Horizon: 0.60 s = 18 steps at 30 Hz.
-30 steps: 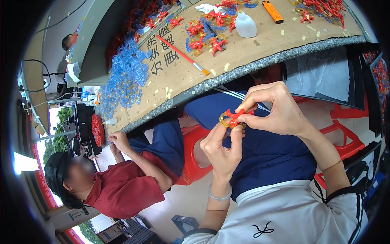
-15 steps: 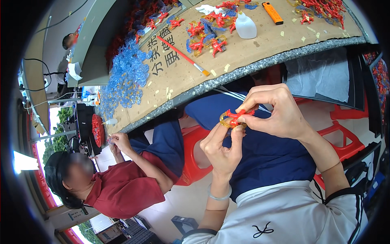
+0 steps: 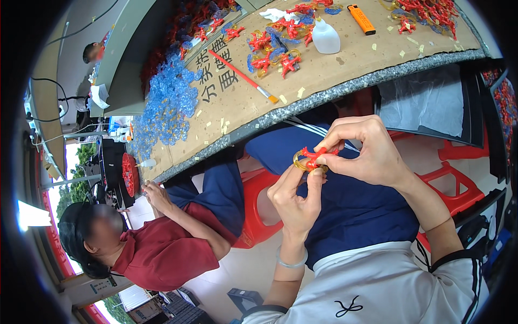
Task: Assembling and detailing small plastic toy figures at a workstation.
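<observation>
Above my lap, both hands pinch one small piece: a red star-shaped plastic part (image 3: 318, 156) set on a yellow translucent ring (image 3: 300, 162). My left hand (image 3: 297, 200) grips the ring from below with thumb and forefinger. My right hand (image 3: 367, 154) presses the red part from the right with its fingertips. The ring's lower edge is hidden by my fingers.
A cardboard-covered table (image 3: 345, 65) carries more red and blue assembled pieces (image 3: 272, 51), a heap of blue plastic parts (image 3: 164, 105), a red pencil (image 3: 243, 76), a small white bottle (image 3: 325, 36) and an orange lighter (image 3: 362, 19). A person in a red shirt (image 3: 162, 254) sits at left. Red stools (image 3: 456, 186) stand nearby.
</observation>
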{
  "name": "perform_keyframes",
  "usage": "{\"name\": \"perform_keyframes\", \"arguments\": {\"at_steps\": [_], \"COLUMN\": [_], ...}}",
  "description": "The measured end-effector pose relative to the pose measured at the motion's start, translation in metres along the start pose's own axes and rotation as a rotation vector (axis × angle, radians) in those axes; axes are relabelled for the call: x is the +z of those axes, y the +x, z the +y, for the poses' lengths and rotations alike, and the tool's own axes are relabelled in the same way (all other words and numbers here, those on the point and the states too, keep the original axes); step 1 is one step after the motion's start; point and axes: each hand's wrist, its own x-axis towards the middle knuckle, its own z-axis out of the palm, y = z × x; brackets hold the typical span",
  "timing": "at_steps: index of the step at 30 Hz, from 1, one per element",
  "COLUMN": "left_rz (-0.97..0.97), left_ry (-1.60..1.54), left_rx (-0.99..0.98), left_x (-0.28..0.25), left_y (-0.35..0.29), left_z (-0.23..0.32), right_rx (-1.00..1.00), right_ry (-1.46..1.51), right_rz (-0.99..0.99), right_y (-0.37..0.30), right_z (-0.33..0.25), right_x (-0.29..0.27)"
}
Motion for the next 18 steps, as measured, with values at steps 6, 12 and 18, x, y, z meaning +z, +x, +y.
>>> {"name": "perform_keyframes", "arguments": {"at_steps": [6, 12, 18], "left_rz": [-0.045, -0.059, -0.041], "left_ry": [0.037, 0.040, -0.066], "left_rx": [0.012, 0.000, -0.050], "left_x": [0.0010, 0.0011, 0.0016], "left_y": [0.0010, 0.0014, 0.0014], "left_z": [-0.0007, -0.0014, -0.0075], "right_rx": [0.063, 0.058, 0.028], "right_ry": [-0.025, -0.046, 0.070], "right_rz": [-0.020, 0.012, 0.016], "right_y": [-0.0008, -0.0034, -0.0068], "right_z": [0.0047, 0.0007, 0.0062], "right_x": [-0.0030, -0.0032, -0.0053]}}
